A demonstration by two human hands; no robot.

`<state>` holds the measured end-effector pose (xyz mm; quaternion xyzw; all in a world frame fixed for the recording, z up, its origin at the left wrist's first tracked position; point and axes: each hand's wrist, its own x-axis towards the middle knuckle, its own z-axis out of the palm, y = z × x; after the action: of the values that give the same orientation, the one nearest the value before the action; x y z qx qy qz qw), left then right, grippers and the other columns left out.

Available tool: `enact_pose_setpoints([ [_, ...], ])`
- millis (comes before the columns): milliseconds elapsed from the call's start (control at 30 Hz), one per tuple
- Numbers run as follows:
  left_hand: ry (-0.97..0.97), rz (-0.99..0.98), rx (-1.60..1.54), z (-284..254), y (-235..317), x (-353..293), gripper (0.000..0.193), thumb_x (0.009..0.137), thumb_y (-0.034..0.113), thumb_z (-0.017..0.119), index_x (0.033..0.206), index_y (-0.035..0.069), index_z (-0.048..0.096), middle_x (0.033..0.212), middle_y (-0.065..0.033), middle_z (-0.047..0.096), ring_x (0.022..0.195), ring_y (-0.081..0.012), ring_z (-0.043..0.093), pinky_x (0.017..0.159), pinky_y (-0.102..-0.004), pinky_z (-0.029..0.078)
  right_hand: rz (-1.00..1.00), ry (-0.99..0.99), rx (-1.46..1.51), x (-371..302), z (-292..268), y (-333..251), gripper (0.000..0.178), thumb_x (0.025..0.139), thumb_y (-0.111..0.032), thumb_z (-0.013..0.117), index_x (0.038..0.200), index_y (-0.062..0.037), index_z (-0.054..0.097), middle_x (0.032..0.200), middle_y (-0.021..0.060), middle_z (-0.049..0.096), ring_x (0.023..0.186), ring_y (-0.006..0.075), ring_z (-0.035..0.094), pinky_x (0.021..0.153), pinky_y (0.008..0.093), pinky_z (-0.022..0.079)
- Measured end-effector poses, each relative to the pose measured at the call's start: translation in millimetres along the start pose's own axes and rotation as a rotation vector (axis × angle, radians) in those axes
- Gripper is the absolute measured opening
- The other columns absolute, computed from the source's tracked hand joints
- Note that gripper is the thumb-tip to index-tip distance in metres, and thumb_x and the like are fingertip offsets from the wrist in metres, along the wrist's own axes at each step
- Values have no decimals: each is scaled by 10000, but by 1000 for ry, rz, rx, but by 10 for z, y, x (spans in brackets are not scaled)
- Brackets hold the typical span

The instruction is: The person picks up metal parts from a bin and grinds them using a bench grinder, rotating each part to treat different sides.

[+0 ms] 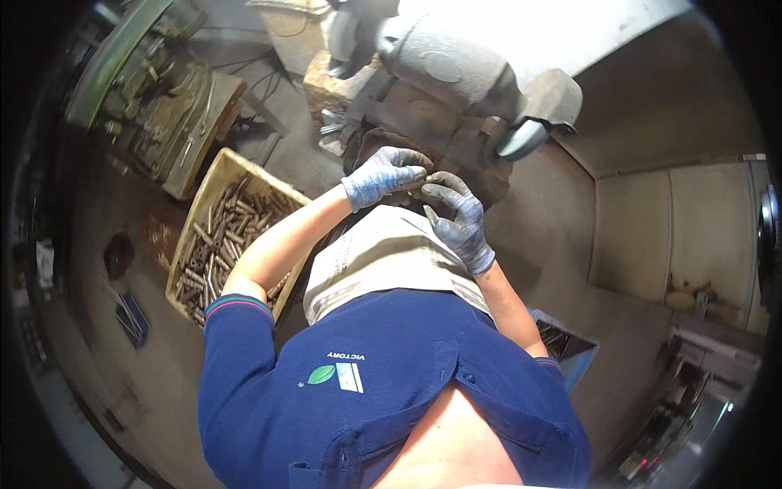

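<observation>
My left hand point(384, 175), in a blue knitted glove with dark grey fingertips, is closed on a small metal part point(410, 186), mostly hidden by the fingers. My right hand point(459, 218), gloved alike, meets it from the right with bent fingers at the part's other end; its thumb stands a little apart. Both hands are held in front of my waist, over a pale apron point(383, 253). Just beyond them stands a bench grinder point(448, 61) on a dark, dusty base. Its right wheel point(524, 140) sits beneath a grey guard.
A yellowish bin point(183, 244) full of cylindrical metal parts point(232, 232) is by my left arm. Beside my right elbow is a blue bin point(578, 359) with dark contents. A green machine point(118, 61) stands at the far left, and pale panels point(676, 232) line the right.
</observation>
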<state>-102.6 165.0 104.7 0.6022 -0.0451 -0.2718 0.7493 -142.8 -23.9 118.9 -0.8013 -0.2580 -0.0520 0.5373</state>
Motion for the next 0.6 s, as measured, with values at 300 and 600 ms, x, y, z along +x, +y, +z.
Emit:
enact_pose_setpoints([
  [300, -230, -83, 195, 329, 132, 428, 354, 892, 251, 584, 1090, -42, 573, 816, -82, 625, 584, -120, 580, 484, -221, 483, 154, 319, 193, -423, -244, 116, 130, 852, -6, 578, 942, 38, 660, 1026, 103, 565, 927, 163, 585, 792, 266, 497],
  [600, -151, 209, 138, 505, -270, 395, 192, 853, 75, 625, 997, -52, 615, 818, -59, 658, 669, -77, 582, 607, -222, 499, 174, 724, 275, -846, -351, 286, 186, 899, -41, 506, 971, 14, 669, 1061, 114, 588, 949, 187, 574, 844, 321, 484],
])
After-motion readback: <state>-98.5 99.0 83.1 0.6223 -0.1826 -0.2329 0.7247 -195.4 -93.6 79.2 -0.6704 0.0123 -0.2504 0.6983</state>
